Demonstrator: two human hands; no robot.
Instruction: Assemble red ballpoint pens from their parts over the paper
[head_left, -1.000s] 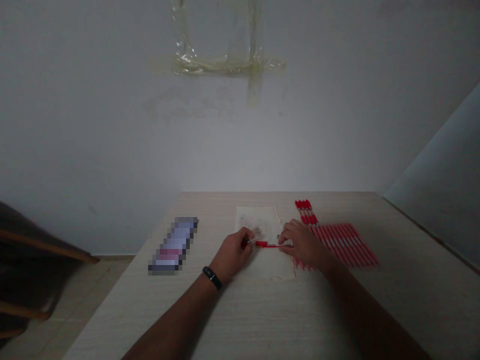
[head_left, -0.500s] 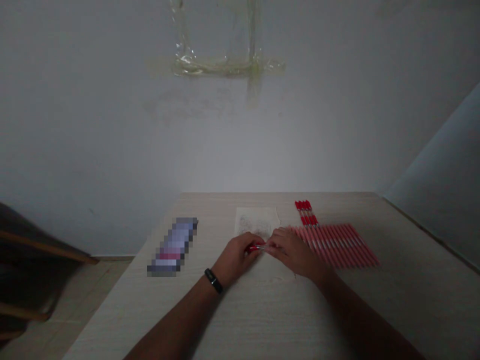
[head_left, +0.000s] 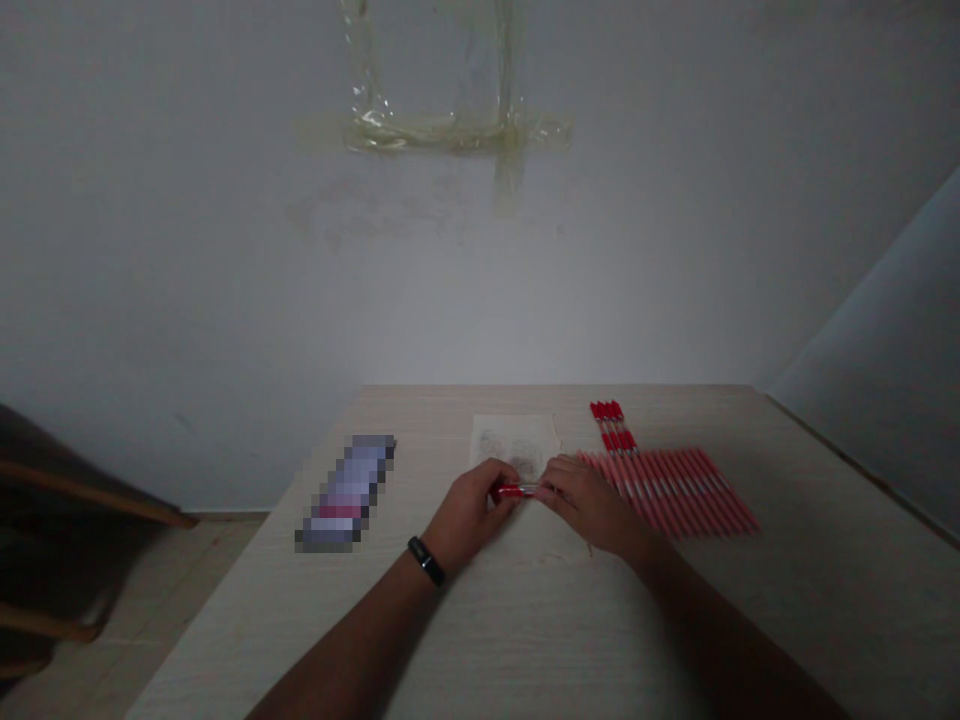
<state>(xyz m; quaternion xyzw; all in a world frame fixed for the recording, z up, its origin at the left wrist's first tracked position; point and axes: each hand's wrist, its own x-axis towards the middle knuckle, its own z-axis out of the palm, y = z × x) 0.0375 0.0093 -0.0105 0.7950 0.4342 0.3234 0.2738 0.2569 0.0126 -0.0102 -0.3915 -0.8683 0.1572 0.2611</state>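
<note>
A red pen (head_left: 517,490) with a clear, shiny middle lies level between my two hands, just above the table. My left hand (head_left: 480,500) is closed around its red end, and a black band circles that wrist. At the other end, the fingers of my right hand (head_left: 581,497) pinch the pen; its tip is hidden by them. Behind my hands lies a sheet of paper (head_left: 514,430) with dark scribbles on it. To the right, a row of pink-red pens (head_left: 675,490) lies side by side, close to my right hand.
Several red pens with clear middles (head_left: 613,425) lie together behind the row. A pixelated phone-like object (head_left: 349,490) rests on the left of the pale wooden table (head_left: 480,640). The wall (head_left: 525,300) with tape stands at the table's far edge.
My right hand's fingertips have shifted slightly right, away from my left hand, and more of the pen's middle shows. The other things have stayed in place.
</note>
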